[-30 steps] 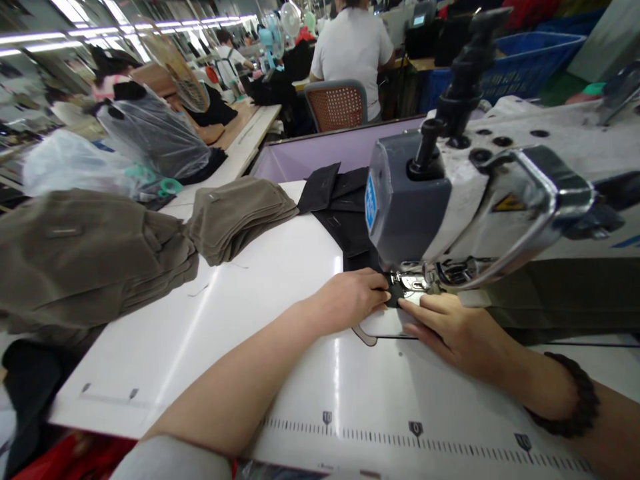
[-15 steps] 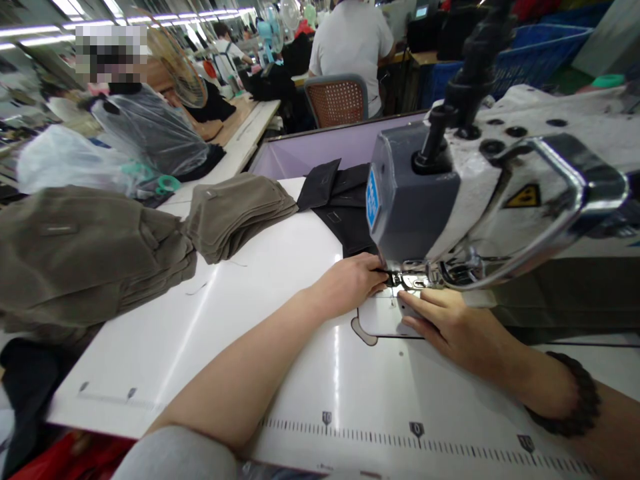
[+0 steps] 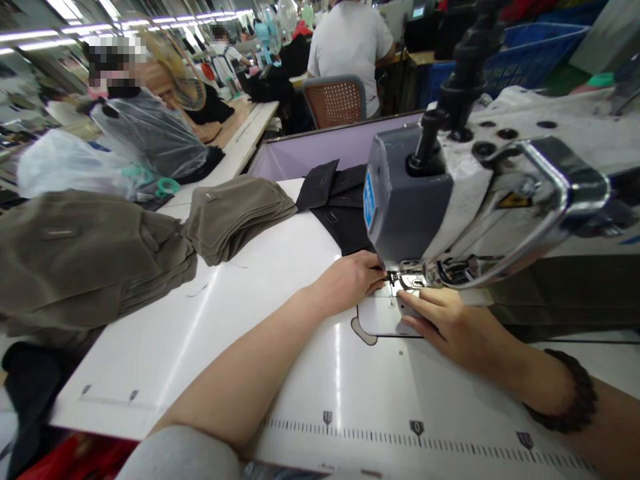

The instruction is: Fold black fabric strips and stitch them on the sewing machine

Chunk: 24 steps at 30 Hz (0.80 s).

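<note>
– How are the hands placed?
– Past the ruler marks (image 3: 417,432) printed on the white surface (image 3: 240,373), the right hand (image 3: 445,319) is laid with fingers stretched out over the metal plate (image 3: 375,319), and nothing is seen gripped by it. The left hand (image 3: 347,280) is bent, its fingertips gathered beside the presser foot (image 3: 413,282); whether anything is pinched there cannot be told.
– Why so close to the foot?
– Presumably so that cloth can be steadied from both sides.
– And the black cloth (image 3: 345,228)?
– It is spread just behind the left hand, partly hidden by the sewing machine (image 3: 410,190), likely so that it can be reached readily.
– The brown stacks?
– The larger stack (image 3: 90,260) and the smaller stack (image 3: 237,217) are set to the left, probably to be held clear of the machine.
– Can everything be counted, near to far?
– Two hands, one bracelet (image 3: 570,393) on the right wrist, one machine and two brown stacks are counted. The pieces in the stacks and the overlapping black ones cannot be counted surely. Beyond the lilac panel (image 3: 310,150), one chair (image 3: 336,103), one person in a pale shirt (image 3: 347,47) directly behind it and one blue crate (image 3: 530,63) are seen.
</note>
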Each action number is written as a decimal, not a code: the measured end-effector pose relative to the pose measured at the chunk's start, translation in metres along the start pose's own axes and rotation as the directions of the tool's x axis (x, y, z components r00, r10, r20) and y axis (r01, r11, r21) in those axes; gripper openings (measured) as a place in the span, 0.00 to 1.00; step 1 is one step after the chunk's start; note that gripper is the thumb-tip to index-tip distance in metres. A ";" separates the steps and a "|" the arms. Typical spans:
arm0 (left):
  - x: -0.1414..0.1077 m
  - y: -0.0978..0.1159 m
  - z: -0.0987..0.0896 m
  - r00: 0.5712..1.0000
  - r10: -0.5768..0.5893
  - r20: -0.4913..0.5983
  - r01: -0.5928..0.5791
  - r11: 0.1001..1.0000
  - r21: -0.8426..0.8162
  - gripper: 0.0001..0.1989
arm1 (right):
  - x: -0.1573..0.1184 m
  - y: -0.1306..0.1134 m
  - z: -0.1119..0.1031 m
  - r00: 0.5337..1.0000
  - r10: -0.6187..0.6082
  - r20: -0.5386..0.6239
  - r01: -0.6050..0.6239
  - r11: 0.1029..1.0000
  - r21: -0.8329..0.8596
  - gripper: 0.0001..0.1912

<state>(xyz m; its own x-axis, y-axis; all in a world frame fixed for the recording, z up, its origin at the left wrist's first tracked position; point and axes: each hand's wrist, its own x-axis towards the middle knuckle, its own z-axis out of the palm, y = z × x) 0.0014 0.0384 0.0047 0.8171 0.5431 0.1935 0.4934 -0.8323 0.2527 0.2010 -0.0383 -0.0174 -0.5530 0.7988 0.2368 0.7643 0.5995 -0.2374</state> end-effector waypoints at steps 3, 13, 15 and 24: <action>0.000 0.001 -0.003 1.000 -0.010 0.024 0.010 1.000 0.003 0.08 | 0.000 0.000 -0.001 1.000 -0.001 0.005 0.001 1.000 0.017 0.16; -0.026 0.060 -0.012 0.970 -0.079 0.231 0.072 0.997 0.036 0.17 | -0.005 0.000 -0.015 0.990 -0.136 -0.034 0.139 0.985 0.098 0.15; -0.031 0.066 -0.006 0.972 -0.061 0.228 0.053 0.998 0.042 0.16 | -0.006 0.000 -0.015 0.985 -0.173 -0.027 0.175 0.979 0.103 0.16; -0.035 0.071 0.003 0.991 0.001 0.133 -0.014 0.996 0.093 0.11 | -0.009 -0.002 -0.017 0.952 -0.307 -0.019 0.307 0.944 0.122 0.16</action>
<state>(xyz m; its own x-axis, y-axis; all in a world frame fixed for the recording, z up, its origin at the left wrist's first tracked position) 0.0089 -0.0397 0.0128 0.8500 0.5226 0.0657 0.5079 -0.8463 0.1608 0.2105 -0.0474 -0.0029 -0.7545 0.5753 0.3158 0.5113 0.8170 -0.2666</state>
